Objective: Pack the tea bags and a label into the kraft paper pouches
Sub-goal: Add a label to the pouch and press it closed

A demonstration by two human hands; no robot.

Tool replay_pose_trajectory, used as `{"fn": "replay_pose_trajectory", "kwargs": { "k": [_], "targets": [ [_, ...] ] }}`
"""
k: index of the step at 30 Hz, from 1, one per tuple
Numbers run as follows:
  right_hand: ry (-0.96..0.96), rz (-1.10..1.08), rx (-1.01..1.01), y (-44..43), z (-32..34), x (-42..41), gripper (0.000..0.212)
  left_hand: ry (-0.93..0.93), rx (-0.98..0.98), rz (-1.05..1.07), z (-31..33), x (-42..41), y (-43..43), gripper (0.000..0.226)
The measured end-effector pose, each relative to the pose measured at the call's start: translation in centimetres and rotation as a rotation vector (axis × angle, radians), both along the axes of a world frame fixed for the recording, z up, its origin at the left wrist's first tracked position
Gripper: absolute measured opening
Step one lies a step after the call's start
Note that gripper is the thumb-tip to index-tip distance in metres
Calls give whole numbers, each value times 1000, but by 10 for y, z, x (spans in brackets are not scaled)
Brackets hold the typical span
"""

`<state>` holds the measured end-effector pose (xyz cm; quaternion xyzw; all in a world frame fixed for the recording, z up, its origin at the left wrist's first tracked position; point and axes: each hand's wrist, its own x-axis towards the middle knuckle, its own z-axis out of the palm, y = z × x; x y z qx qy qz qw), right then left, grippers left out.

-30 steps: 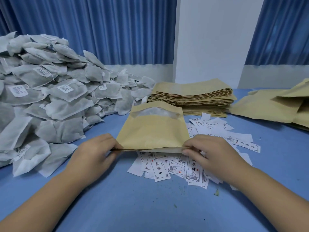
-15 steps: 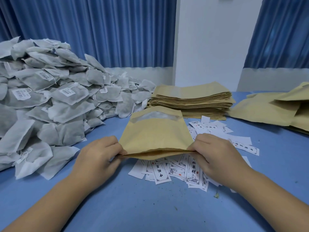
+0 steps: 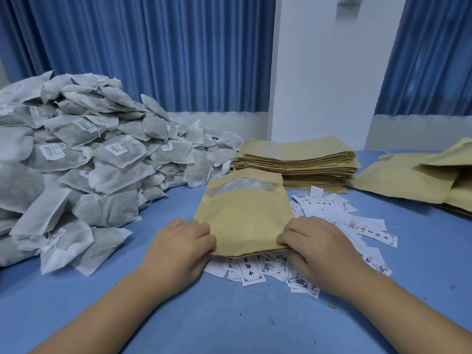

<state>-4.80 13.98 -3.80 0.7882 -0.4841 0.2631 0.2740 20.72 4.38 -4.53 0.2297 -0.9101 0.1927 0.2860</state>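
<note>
Left hand (image 3: 178, 244) pinches the near left corner of 1 pouch (image 3: 245, 213), fingers curled onto its edge. Right hand (image 3: 314, 241) grips the near right corner the same way. The pouch lies between them, partly over the labels (image 3: 249, 273) on the table (image 3: 229, 315), with its mouth toward the person and its window (image 3: 242, 185) at the far end.

The pouch looks light and thin: kraft paper stiff enough to keep a crease, yet easy to buckle or tear. Its near edge bows slightly between the hands. The 2 near corners seem the right hold, since pressing them toward each other should make the mouth gape.

The tea bags (image 3: 76, 162) form a big heap at the left. They look soft, light and floppy, so they are best taken by the body, not by a tag. The labels are thin slips lying flat and overlapping, and they will likely need a raised corner or a slide to lift just 1.

The held pouch lies flat and I judge it empty, though its inside is hidden. Behind it a stack (image 3: 296, 159) of flat pouches looks unfilled. The pouches at the far right (image 3: 408, 182) look puffier, but I cannot tell whether they hold anything.
</note>
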Motion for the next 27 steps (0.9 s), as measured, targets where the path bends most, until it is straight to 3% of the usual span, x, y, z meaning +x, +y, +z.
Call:
{"fn": "replay_pose_trajectory", "kwargs": {
  "k": [4,6,12,15,19,22,27],
  "targets": [
    [62,26,-85,-3,-1,7,14,40,67,51,1,3,1,24],
    [45,-3,-86,-5,-2,10,16,34,59,73,5,-4,6,10],
    [54,-26,-51,-1,0,4,16,21,55,50,12,-32,17,37],
    [67,-11,-81,-1,0,7,6,31,94,66,9,-38,19,35],
    [73,-45,-131,-5,0,11,10,70,134,26,11,-47,21,27],
    [52,-56,-123,-3,-2,10,9,53,94,-10,16,-55,22,34],
    [34,-48,-139,-3,0,8,11,51,99,66,16,-65,29,33]
  ]
}}
